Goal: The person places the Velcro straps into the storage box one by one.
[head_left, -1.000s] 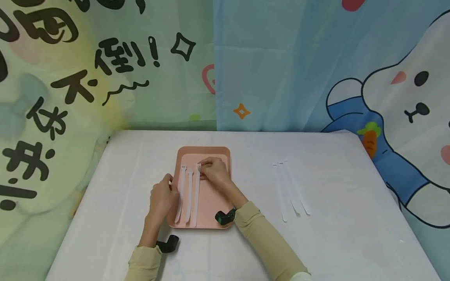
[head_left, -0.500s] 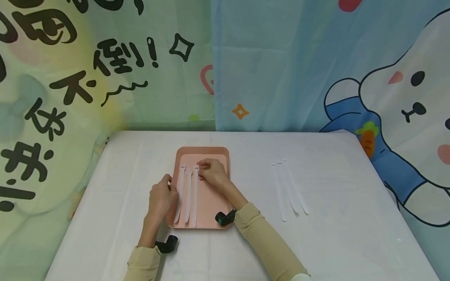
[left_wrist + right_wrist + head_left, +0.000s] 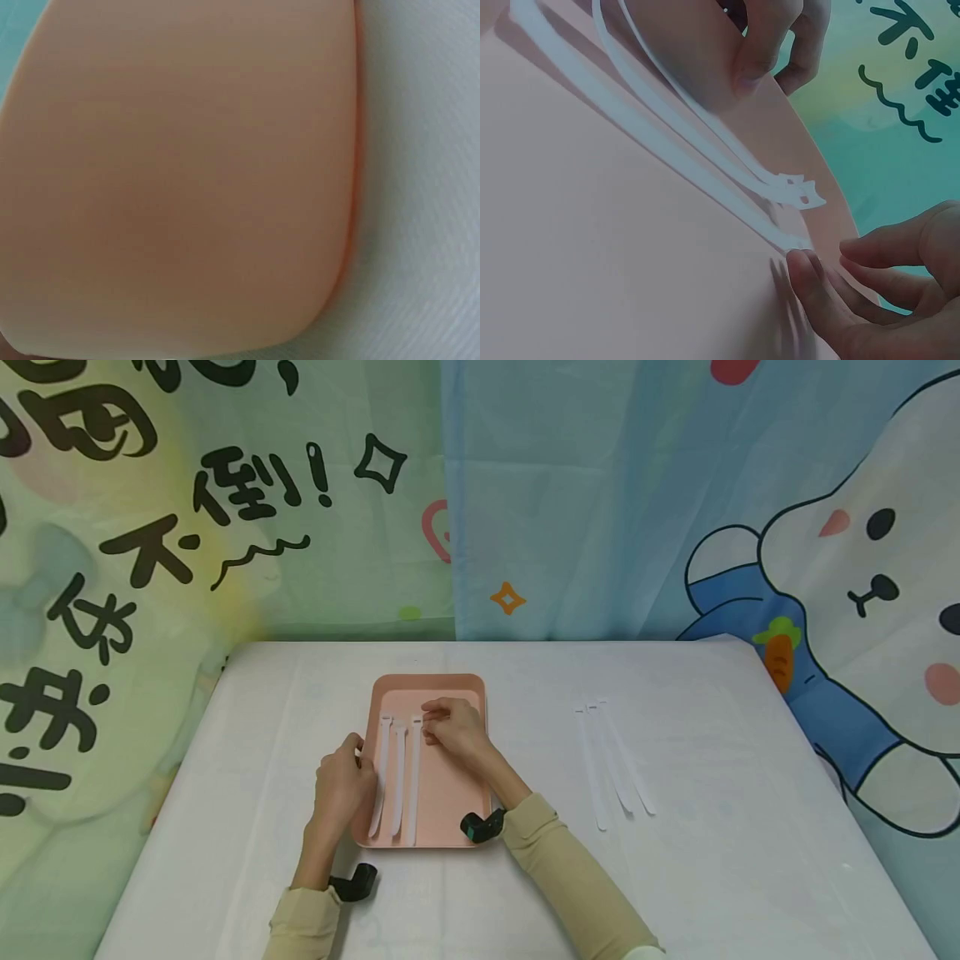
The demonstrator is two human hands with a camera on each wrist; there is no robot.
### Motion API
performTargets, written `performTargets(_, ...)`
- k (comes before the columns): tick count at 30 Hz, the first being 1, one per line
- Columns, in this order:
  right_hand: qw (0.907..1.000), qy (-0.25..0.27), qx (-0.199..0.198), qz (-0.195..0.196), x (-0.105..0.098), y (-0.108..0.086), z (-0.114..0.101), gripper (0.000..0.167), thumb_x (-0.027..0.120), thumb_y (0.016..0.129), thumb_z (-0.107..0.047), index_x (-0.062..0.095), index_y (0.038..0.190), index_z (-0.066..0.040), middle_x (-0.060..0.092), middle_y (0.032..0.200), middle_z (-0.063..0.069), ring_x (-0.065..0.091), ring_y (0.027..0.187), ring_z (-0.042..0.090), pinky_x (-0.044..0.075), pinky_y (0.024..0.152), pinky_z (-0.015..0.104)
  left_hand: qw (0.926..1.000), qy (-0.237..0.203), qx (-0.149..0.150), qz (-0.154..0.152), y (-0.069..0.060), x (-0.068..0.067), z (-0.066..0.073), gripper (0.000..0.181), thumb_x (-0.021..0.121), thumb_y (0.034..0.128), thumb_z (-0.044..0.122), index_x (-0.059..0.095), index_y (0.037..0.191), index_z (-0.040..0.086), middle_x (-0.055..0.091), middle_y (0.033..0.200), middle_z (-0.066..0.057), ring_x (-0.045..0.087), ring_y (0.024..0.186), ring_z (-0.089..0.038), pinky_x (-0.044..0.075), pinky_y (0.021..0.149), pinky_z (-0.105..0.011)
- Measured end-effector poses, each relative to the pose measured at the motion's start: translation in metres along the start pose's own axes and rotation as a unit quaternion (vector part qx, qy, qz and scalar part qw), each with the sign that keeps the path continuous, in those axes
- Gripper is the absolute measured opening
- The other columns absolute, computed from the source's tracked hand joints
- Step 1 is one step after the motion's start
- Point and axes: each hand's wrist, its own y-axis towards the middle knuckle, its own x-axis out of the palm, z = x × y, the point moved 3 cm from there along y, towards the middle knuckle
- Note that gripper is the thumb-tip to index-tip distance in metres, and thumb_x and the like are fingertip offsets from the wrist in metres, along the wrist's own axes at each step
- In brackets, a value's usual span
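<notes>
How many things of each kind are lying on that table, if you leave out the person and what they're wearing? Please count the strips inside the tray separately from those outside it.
Pink tray: 1
Inside it, white strips: 3
Outside it, other white strips: 3
Total: 7
</notes>
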Motion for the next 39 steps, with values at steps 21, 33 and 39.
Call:
performTargets(21, 0.9968, 0.035, -0.05, 0.051, -0.04, -0.031, -0.009, 0.021, 0.064, 0.097, 0.0, 0.07, 0.115, 0.008, 0.075, 0.104, 0.019, 0.075, 0.092, 0.026, 0.06, 0.086, 0.039, 0.9999, 0.009, -0.012, -0.007, 0.0, -0.002, -0.003, 0.015, 0.05, 0.0921, 0.0, 0.059, 0.103, -0.003, 0.05, 0.058, -0.006, 0.042, 0.049, -0.015, 0.029, 0.043, -0.026)
performTargets(33, 0.9899, 0.111, -0.056, 0.067, -0.071, -0.047, 0.007, 0.026, 0.065, 0.098, -0.002, 0.067, 0.119, 0.012, 0.073, 0.109, 0.026, 0.074, 0.094, 0.025, 0.06, 0.085, 0.033, 0.9997, 0.009, -0.017, -0.012, -0.001, -0.003, -0.001, 0.017, 0.049, 0.0941, 0.002, 0.059, 0.107, -0.004, 0.059, 0.063, -0.012, 0.047, 0.05, -0.017, 0.033, 0.043, -0.028)
performTargets(39, 0.99, 0.092, -0.046, 0.097, -0.086, -0.052, 0.022, 0.024, 0.064, 0.098, -0.002, 0.069, 0.118, 0.01, 0.073, 0.109, 0.026, 0.073, 0.095, 0.031, 0.06, 0.086, 0.041, 0.9998, 0.009, -0.015, -0.013, -0.001, -0.003, 0.001, 0.017, 0.049, 0.0944, 0.002, 0.06, 0.107, -0.004, 0.06, 0.065, -0.012, 0.048, 0.05, -0.018, 0.034, 0.044, -0.028)
